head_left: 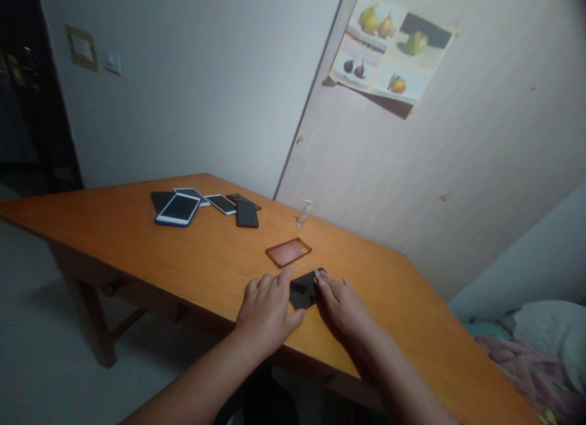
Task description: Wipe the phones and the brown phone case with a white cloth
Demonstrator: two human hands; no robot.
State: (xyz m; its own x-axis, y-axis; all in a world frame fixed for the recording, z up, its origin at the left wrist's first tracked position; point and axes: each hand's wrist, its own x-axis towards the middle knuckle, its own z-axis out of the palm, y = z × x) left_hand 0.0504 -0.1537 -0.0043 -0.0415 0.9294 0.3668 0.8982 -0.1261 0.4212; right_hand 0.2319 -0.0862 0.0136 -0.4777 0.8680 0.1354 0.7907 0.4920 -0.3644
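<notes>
A smartphone (302, 292) with a dark, glossy screen lies face up near the front edge of the wooden table. My left hand (266, 312) grips its left end, thumb at the near side and fingers at the far side. At the phone's right end, the fingers of my right hand (341, 300) press together on the screen. Something small and pale shows at those fingertips, too small to name. Just beyond the phone rests a reddish-brown, see-through phone case (288, 252). Behind that stands a small clear pump bottle (303, 213), upright.
Several phones and tablets lie at the back left of the table (114, 229), among them a blue-edged white tablet (178, 209) and a black phone (247, 214). A fruit picture sheet (389, 52) hangs on the wall panel. Bedding (544, 345) is at the right.
</notes>
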